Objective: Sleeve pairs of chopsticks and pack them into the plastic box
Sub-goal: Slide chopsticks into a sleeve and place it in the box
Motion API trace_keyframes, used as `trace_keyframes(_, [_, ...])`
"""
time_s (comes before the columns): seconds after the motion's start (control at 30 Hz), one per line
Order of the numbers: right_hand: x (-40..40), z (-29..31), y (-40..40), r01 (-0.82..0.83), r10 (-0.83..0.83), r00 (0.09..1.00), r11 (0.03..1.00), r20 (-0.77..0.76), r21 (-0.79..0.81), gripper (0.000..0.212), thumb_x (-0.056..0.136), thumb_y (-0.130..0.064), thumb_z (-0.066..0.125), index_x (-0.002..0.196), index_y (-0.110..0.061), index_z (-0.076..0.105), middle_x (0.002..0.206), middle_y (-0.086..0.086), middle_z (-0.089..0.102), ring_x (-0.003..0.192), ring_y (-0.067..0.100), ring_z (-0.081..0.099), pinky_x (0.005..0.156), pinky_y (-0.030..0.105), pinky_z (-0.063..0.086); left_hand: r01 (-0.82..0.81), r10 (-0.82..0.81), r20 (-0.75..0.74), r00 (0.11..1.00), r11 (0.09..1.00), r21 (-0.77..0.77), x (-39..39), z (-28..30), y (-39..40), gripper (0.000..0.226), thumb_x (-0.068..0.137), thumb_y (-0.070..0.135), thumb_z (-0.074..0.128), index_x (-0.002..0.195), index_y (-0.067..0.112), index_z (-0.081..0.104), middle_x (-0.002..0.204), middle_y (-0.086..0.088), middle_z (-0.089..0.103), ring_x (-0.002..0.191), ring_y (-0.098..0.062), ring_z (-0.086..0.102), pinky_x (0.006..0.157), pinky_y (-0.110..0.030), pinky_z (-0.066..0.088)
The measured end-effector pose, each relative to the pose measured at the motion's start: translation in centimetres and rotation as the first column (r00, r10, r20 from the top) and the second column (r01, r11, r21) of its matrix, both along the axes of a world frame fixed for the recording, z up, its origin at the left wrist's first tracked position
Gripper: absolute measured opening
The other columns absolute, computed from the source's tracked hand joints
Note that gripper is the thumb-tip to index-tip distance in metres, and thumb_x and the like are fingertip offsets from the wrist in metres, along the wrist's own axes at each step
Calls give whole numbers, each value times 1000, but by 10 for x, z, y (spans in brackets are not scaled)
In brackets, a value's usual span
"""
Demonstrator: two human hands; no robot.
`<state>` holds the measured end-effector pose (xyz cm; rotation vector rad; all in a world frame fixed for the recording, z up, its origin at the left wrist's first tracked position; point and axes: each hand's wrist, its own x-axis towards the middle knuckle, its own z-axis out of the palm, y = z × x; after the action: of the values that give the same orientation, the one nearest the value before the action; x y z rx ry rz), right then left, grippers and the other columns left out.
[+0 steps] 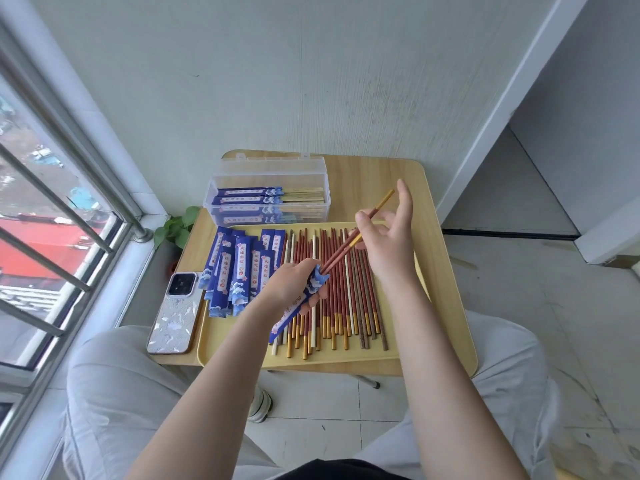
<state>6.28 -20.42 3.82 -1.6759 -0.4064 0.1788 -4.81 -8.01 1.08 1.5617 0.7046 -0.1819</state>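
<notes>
My left hand [289, 284] grips a blue paper sleeve [298, 303] above the yellow tray [433, 355]. My right hand [388, 237] pinches a pair of red chopsticks with gold ends [346, 245], whose tips are inside the sleeve's mouth. Several loose chopsticks [346, 296], red, white and brown, lie side by side on the tray. A pile of empty blue sleeves [239, 268] rests at the tray's left end. The clear plastic box [268, 192] stands behind the tray with its lid open and several sleeved pairs inside.
A phone [176, 311] lies on the small wooden table [377, 174] left of the tray. A green plant [176, 226] sits below the table's left edge by the window bars. A white wall is close behind the table. My knees are under the table's near edge.
</notes>
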Motion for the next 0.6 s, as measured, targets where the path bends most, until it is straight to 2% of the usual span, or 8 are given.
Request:
trace_keyframes(0.07, [1,0,-1,30,-30,999,999,23,-14,70,100,-21,60,156,-31,20,105,-3,68,84,13,71,73,26,59,6,-6,0,1000,1000,8,-1,3,-2,51,106,32,35,74,1,61,49,-4,56,38,-16,44,49,-26,42])
trace_keyframes(0.13, [3,-2,0,20,-12,997,995,80,-94,46,103,-23,55,146,-27,42,110,-2,70,90,15,69,75,31,60,-5,5,13,1000,1000,12,-2,4,-3,51,106,32,35,76,0,61,47,-3,55,38,-15,43,47,-25,41])
trace_keyframes(0.2, [0,-3,2,-28,46,993,986,107,-166,28,106,-21,48,131,-19,61,111,0,71,85,16,67,68,29,60,-46,45,35,998,999,22,1,5,-3,50,106,31,35,75,0,61,46,-3,53,38,-16,40,44,-25,39])
trace_keyframes(0.3, [-2,-6,7,-73,86,994,979,63,-188,33,108,-20,41,132,-21,62,112,2,70,83,21,69,64,24,58,-164,162,46,986,986,36,8,5,2,46,103,29,39,73,2,61,49,-6,55,38,-17,40,40,-26,35])
trace_keyframes(0.43, [7,-6,15,-81,74,996,986,-51,-148,29,106,-14,43,121,-21,67,88,6,74,69,25,73,70,44,62,-198,191,56,980,965,172,15,8,16,43,102,28,41,72,5,62,48,-1,59,38,-14,48,44,-26,42])
trace_keyframes(0.47, [10,-6,18,-66,56,995,991,-84,-119,26,106,-13,44,114,-20,68,85,6,73,67,26,73,71,45,63,-208,196,71,978,940,269,19,9,20,46,103,30,41,72,4,63,50,-1,60,42,-16,52,49,-29,45])
trace_keyframes(0.53, [16,-4,29,13,-21,985,999,-170,-48,24,106,-11,44,106,-15,67,84,10,73,67,26,74,71,42,63,-304,256,164,953,815,493,26,8,31,45,103,33,41,84,1,66,66,-3,63,61,-20,57,62,-34,45])
trace_keyframes(0.6, [27,-1,41,149,-127,947,987,-295,53,22,106,-11,44,106,-9,65,86,13,72,68,24,75,71,37,63,-471,332,336,881,673,570,34,9,45,34,101,33,44,106,9,67,101,-1,67,95,-19,59,85,-37,46])
